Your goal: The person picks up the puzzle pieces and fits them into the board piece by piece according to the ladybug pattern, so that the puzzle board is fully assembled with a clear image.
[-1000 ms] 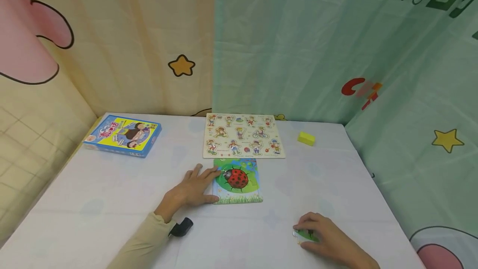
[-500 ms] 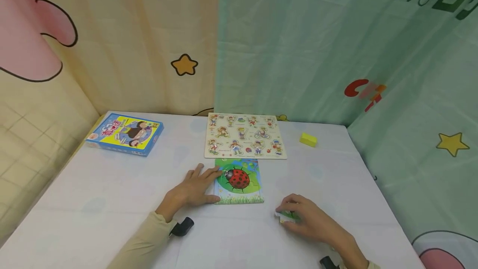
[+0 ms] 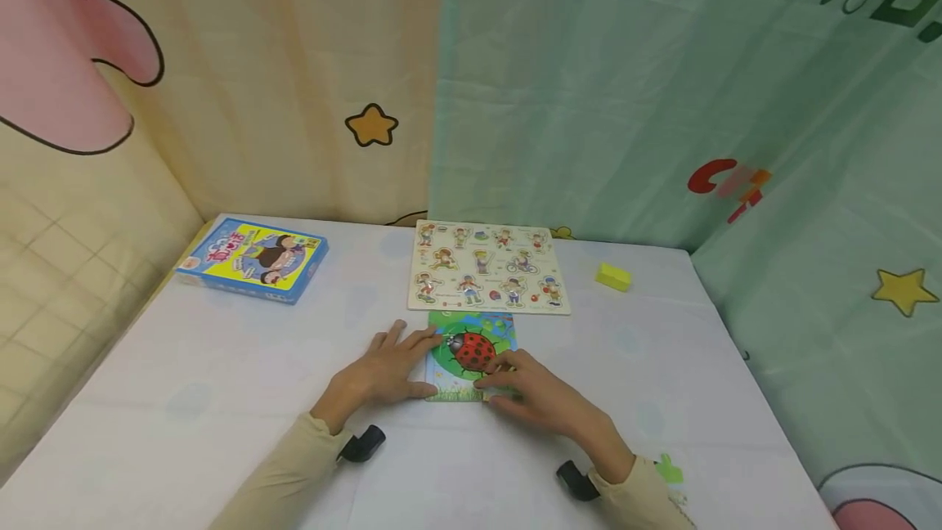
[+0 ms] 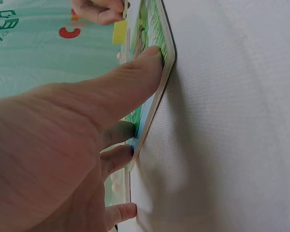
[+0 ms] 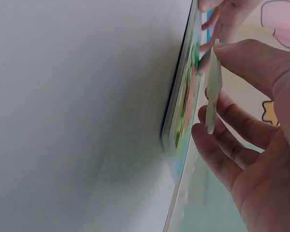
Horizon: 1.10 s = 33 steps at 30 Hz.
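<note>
A ladybug jigsaw puzzle board [image 3: 459,365] lies on the white table. My left hand [image 3: 384,369] rests along its left side with the fingers spread; in the left wrist view the thumb [image 4: 147,65] presses on the grassy edge. Over the board's lower right part is my right hand [image 3: 540,393], pinching a thin puzzle piece [image 5: 212,89] between thumb and fingers. The right wrist view shows that piece edge-on, held just above the board; the hand mostly hides it in the head view.
Another green puzzle piece [image 3: 670,469] lies beside the right sleeve, partly covered. Behind the ladybug board is a wooden board [image 3: 489,268] with several figures. A yellow block [image 3: 613,276] sits back right, and a blue and yellow box [image 3: 253,258] back left.
My right hand has carried the puzzle piece from the front right, left and forward, to over the ladybug board. The left hand stays on the board. The view has shifted slightly.
</note>
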Motion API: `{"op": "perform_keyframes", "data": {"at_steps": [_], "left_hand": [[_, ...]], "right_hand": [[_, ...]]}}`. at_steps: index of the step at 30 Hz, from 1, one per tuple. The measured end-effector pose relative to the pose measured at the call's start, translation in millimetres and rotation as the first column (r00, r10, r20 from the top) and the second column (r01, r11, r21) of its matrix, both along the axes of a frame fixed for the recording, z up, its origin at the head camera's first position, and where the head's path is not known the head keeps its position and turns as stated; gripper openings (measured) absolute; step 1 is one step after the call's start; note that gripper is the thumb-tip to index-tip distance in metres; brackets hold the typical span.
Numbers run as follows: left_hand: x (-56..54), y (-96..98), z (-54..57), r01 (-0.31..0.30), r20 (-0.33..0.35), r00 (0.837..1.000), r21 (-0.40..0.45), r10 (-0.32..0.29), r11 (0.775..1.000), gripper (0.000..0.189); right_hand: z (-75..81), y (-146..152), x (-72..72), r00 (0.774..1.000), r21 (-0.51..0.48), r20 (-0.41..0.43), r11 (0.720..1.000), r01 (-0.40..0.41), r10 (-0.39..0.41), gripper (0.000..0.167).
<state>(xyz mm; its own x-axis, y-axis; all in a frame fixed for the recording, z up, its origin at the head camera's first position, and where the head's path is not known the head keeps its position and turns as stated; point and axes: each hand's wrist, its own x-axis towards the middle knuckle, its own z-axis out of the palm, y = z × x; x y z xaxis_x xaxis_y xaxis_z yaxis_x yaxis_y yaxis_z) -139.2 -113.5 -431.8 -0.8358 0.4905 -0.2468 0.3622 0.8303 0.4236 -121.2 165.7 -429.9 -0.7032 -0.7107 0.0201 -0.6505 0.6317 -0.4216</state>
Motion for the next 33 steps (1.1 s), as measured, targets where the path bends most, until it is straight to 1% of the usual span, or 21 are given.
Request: {"op": "perform_keyframes", "data": {"at_steps": [3, 6, 12, 14, 16, 22, 29, 33], "left_hand": [[-0.8, 1.4, 0.7, 0.010, -0.006, 1.000, 0.002, -0.010, 1.000, 0.076], [-0.8, 2.4, 1.1, 0.010, -0.006, 1.000, -0.005, -0.010, 1.000, 0.076], [-0.3, 3.0, 0.4, -0.001, -0.005, 1.000, -0.021, 0.001, 1.000, 0.077], [-0.3, 2.8, -0.3, 0.000, -0.006, 1.000, -0.012, 0.000, 1.000, 0.077], [-0.3, 2.5, 0.0, 0.003, -0.005, 1.000, -0.009, -0.003, 1.000, 0.077], [-0.5, 1.6, -0.7, 0.007, -0.002, 1.000, 0.000, -0.007, 1.000, 0.077], [-0.2, 1.7, -1.9, 0.006, 0.000, 1.000, -0.014, -0.007, 1.000, 0.077], [-0.7, 0.9, -1.5, 0.005, -0.006, 1.000, -0.018, -0.005, 1.000, 0.078]], "right_hand": [[-1.2, -10.7, -5.2, 0.999, 0.015, -0.027, 1.000, -0.016, 0.016, 0.023], [-2.4, -17.7, -8.9, 0.998, 0.040, -0.057, 0.999, -0.013, 0.016, 0.022], [-3.1, -24.7, -13.8, 0.998, 0.085, -0.052, 0.996, -0.020, 0.024, 0.022], [-2.9, -25.6, -14.7, 0.998, 0.092, -0.053, 0.995, -0.024, 0.029, 0.021], [-2.8, -26.1, -15.3, 0.998, 0.093, -0.053, 0.995, -0.024, 0.029, 0.021], [-2.4, -29.8, -14.6, 0.999, 0.043, -0.019, 0.999, -0.030, 0.031, 0.019], [-3.2, -37.7, -12.8, 0.998, 0.087, -0.047, 0.996, -0.026, 0.030, 0.020], [-3.9, -40.0, -13.1, 0.998, 0.094, -0.061, 0.995, -0.025, 0.031, 0.020]]}}
